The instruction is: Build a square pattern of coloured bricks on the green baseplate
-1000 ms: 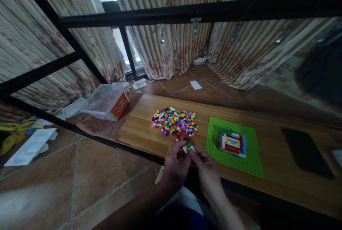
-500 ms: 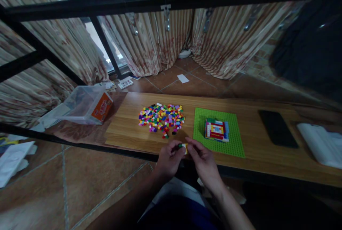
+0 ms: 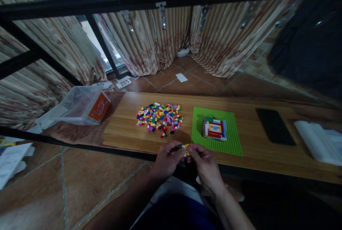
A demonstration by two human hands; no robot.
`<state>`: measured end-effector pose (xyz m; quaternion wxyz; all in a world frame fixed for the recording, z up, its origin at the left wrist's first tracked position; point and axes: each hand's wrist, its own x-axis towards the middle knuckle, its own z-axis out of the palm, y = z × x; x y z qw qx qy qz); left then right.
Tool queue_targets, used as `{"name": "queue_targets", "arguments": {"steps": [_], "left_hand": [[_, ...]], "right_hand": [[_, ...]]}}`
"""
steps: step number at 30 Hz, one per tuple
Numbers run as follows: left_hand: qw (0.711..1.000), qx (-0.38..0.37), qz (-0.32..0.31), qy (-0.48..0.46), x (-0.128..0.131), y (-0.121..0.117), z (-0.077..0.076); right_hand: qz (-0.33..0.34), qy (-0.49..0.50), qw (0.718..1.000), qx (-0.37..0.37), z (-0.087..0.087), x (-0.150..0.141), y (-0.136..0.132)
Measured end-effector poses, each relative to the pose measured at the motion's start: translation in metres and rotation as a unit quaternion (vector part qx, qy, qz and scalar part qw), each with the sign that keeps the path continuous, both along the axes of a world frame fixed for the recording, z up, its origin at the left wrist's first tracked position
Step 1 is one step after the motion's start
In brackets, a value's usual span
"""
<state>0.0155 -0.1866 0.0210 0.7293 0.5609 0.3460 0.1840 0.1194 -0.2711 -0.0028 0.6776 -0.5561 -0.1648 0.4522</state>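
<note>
Both hands meet over the near edge of the wooden board, around a small cluster of toy bricks (image 3: pixel 185 148) in green, white and yellow. My left hand (image 3: pixel 168 157) is closed, pinching the green and white end. The fingers of my right hand (image 3: pixel 203 159) are pinched on the yellow end. Beyond them lies a pile of loose coloured toy bricks (image 3: pixel 160 116). Right of the pile is a green baseplate (image 3: pixel 232 142), bearing a layered, multicoloured brick build (image 3: pixel 214 129). How the held bricks join is partly hidden by my fingers.
A dark phone-like slab (image 3: pixel 275 126) and a white object (image 3: pixel 315 141) lie on the wooden board (image 3: pixel 253 162) at the right. At the left stands a clear plastic box (image 3: pixel 80 105) with an orange label. A black metal bar (image 3: pixel 107 4) crosses above, before curtains.
My right fingers have closed in on the yellow end of the bricks, and more yellow now shows. The whole view has shifted slightly. Pile and build look the same.
</note>
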Motion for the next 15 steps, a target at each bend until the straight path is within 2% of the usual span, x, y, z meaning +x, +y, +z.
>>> {"name": "queue_targets", "arguments": {"steps": [4,7,12,15], "left_hand": [[0.999,-0.038,0.011,-0.003,0.001,0.000,-0.007],[0.999,-0.039,0.032,0.006,-0.001,0.003,-0.013],[0.994,-0.004,0.098,0.055,-0.011,0.022,-0.020],[0.990,0.027,0.114,0.078,-0.018,0.038,-0.024]], "right_hand": [[0.012,0.112,0.994,0.015,0.003,0.000,-0.002],[0.015,0.164,0.986,0.019,0.009,0.002,-0.004],[-0.037,0.179,0.983,0.009,0.010,0.018,-0.016],[-0.086,0.170,0.982,0.003,0.007,0.035,-0.028]]}}
